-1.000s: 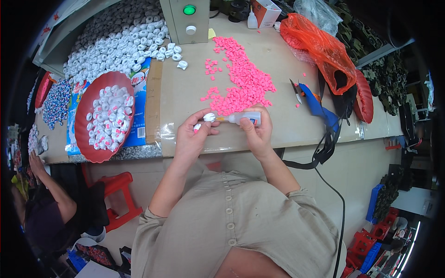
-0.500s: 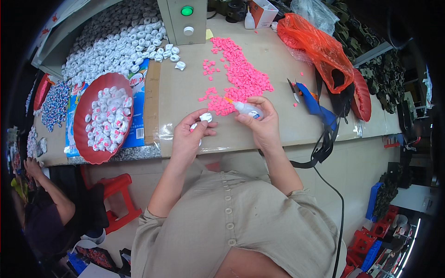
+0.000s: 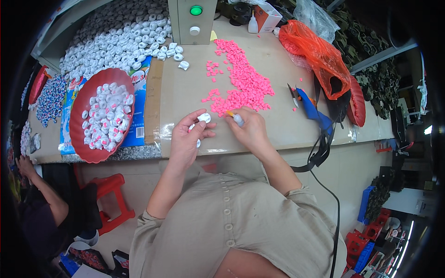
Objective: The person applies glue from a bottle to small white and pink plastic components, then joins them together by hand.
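My left hand is closed on a small white rounded piece, pinched up at the fingertips. Another white piece shows below, by its lower fingers. In my right hand is a small white squeeze bottle with an orange nozzle, mostly covered by the fingers. The fingertips of that hand are at the near edge of a spread of small pink pieces; whether they also pinch one is too small to tell.
A red scalloped bowl of white pieces, some with pink bits, stands at left. Behind it lies a large heap of white pieces. Scissors, a blue cloth strip and an orange bag lie at right. A co-worker's arm shows far left.
My right hand has turned over and come down and left to the near edge of the pink pieces, bottle still in it. My left hand stays nearly in place with the white pieces.
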